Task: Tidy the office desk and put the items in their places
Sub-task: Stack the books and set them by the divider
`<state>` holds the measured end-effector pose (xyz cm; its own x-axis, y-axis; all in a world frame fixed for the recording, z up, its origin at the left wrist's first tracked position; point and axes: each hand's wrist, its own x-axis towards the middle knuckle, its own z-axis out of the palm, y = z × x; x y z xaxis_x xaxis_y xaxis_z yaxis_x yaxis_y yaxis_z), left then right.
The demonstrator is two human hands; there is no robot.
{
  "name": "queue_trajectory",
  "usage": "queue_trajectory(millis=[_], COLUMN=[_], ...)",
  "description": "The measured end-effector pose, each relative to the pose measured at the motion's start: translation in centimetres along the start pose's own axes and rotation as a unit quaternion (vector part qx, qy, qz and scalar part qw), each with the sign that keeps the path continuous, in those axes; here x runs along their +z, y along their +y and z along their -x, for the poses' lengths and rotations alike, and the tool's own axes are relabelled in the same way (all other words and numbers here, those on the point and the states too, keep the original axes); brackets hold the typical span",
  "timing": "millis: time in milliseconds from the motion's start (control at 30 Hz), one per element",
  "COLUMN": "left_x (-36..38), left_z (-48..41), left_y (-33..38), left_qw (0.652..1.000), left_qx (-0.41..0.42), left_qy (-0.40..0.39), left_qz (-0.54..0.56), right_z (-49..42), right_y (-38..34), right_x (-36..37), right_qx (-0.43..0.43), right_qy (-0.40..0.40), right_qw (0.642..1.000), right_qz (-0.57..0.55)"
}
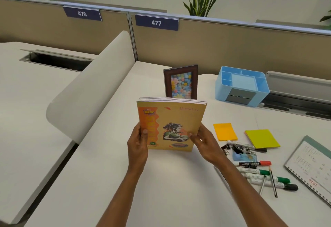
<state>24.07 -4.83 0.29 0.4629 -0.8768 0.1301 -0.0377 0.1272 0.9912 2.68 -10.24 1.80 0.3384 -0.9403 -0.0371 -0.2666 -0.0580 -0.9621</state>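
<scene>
A: Gripping a small stack of yellow-orange paperback notebooks (171,124) upright, left hand (138,148) clamping the left edge, right hand (206,144) the right.

B: Standing on the white desk (170,182), right in front of the brown wooden picture frame (180,81), left of the light-blue plastic organizer (241,85).

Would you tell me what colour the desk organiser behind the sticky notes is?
The desk organiser is light blue with a grey drawer front, seen in the head view.

Photo frame (180,81) behind — left desk (111,155) bare
</scene>
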Motion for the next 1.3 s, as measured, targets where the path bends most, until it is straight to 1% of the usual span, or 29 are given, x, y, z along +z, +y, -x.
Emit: queue_trajectory(millis=[100,200,400,533,633,700,767,867,967,1100,1200,1300], left_x=[-0.7,-1.2,-0.6,-0.6,-1.4,-1.9,-2.2,-2.2,-2.0,-1.1,-1.0,-2.6], left_z=[0.3,0.4,0.2,0.1,0.1,-0.1,-0.2,0.1,0.5,0.8,0.1,-1.6], left_y=[-0.5,-0.7,0.2,0.1,-0.4,-0.4,-0.4,-0.4,-0.4,0.2,0.8,1.0], left_qw=[1.0,0.998,0.998,0.997,0.993,0.987,0.978,0.971,0.975,0.984,0.986,0.985], left_qx=[0.001,0.021,0.047,0.055,0.065,0.079,0.116,0.145,0.13,0.067,0.04,0.041], left_qy=[-0.005,-0.025,-0.003,0.008,0.004,-0.003,-0.012,0.004,0.034,0.108,0.134,0.134], left_qz=[-0.023,-0.049,-0.04,-0.059,-0.103,-0.138,-0.172,-0.19,-0.179,-0.124,-0.092,-0.104], right_z=[0.5,0.5,0.2,0.5,0.4,0.3,0.3,0.8,1.6,1.7,1.0,0.2], right_y=[1.0,1.3,1.3,1.7,1.8,1.6,1.3,1.1,1.0,0.9,0.1,-1.2], right_x=[0.6,1.0,0.9,0.9,0.8,0.7,1.0,1.8,2.9,3.5,3.2,3.7], right_qx=[0.01,0.011,0.002,0.007,-0.001,-0.015,-0.035,-0.06,-0.082,-0.077,-0.057,-0.041], right_qy=[-0.003,0.002,0.026,-0.001,-0.008,0.01,0.041,0.118,0.18,0.204,0.183,0.136], right_qw=[0.999,0.997,0.997,0.996,0.995,0.994,0.992,0.984,0.973,0.957,0.959,0.967], right_qz=[0.031,0.075,0.069,0.084,0.101,0.105,0.111,0.118,0.118,0.189,0.211,0.21])
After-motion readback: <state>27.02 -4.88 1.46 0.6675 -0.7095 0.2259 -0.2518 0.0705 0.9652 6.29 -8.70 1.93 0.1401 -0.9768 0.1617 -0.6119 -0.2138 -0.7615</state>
